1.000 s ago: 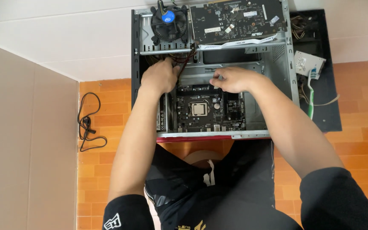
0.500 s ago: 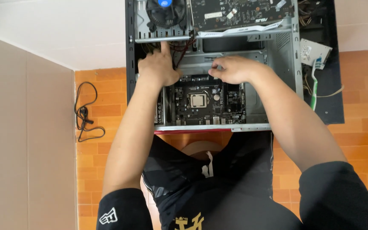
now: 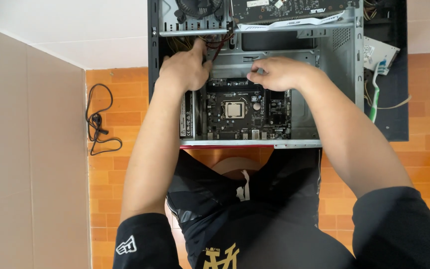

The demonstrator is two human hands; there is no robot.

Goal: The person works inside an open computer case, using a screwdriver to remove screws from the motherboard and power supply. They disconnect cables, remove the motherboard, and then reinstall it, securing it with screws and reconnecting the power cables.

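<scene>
Down inside the open computer case point(image 3: 156, 60) lying on the floor, our left hand point(image 3: 184, 67) reaches into the red and yellow wires point(image 3: 218, 44) — whether it grips them, we cannot tell. Our right hand point(image 3: 274, 73) pinches something tiny near the top edge of the board point(image 3: 245, 113). We think the board sits in place already — the wires look loose.

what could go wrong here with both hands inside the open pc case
The left hand is in among the loose red and yellow wires at the case's upper edge; a tug might unseat a connector. The right hand hovers just above the motherboard, whose processor sits bare, so a slip or touch could harm it. The metal crossbar beside the knuckles could scrape them.
</scene>
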